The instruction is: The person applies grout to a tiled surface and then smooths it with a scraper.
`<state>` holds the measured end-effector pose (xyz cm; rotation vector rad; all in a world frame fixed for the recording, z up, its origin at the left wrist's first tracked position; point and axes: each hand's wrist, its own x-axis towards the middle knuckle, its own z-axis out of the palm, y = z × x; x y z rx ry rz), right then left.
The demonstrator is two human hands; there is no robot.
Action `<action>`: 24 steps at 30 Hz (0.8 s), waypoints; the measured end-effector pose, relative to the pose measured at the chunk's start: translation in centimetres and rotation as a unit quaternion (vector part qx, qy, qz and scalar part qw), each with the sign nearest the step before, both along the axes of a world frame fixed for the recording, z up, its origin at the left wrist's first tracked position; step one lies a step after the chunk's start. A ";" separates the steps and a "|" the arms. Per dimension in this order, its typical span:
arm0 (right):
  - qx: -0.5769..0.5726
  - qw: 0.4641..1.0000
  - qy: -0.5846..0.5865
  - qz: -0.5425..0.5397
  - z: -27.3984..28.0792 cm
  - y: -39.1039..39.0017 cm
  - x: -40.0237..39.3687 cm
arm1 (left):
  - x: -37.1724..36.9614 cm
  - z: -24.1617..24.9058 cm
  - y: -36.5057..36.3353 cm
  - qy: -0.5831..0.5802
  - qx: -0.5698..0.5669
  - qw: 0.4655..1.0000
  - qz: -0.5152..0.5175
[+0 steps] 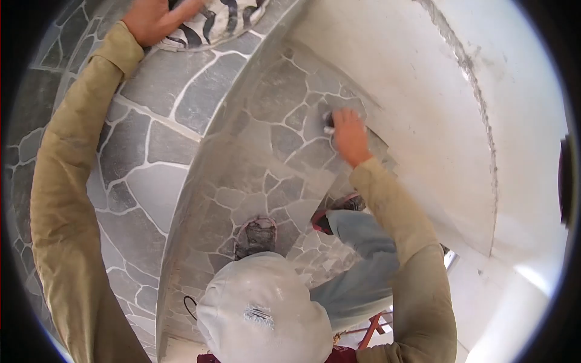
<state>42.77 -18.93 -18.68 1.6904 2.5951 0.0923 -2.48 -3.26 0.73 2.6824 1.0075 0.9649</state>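
Note:
My left hand (151,21) is at the top edge of the view, partly cut off, with its fingers spread. It lies against a rounded black-and-white patterned cloth item (221,24) on the stone surface. My right hand (351,136) reaches down to the lower stone-patterned surface (284,142), near the foot of the pale wall. Its fingers are closed round a small dark thing with a whitish edge (328,123). Motion blur and the fingers hide what kind of thing it is.
A raised edge (203,142) divides the upper stone-patterned surface from the lower one. A pale wall (423,121) with a rough chipped line curves along the right. Two dark shoes (257,236), a leg in blue trousers (357,260) and a pale cloth-covered shape (260,302) are below.

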 end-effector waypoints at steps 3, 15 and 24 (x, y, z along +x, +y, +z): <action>0.052 0.993 -0.038 -0.101 -1.1 2.7 3.7 | -0.3 -1.2 0.9 -0.032 0.001 0.999 -0.034; -0.079 0.993 0.052 -0.068 1.0 -0.5 -2.2 | 0.1 -0.2 0.5 0.002 -0.016 1.000 -0.004; -0.021 1.000 0.004 -0.017 0.4 1.8 -3.4 | -0.7 -1.1 1.2 0.008 0.021 1.000 -0.008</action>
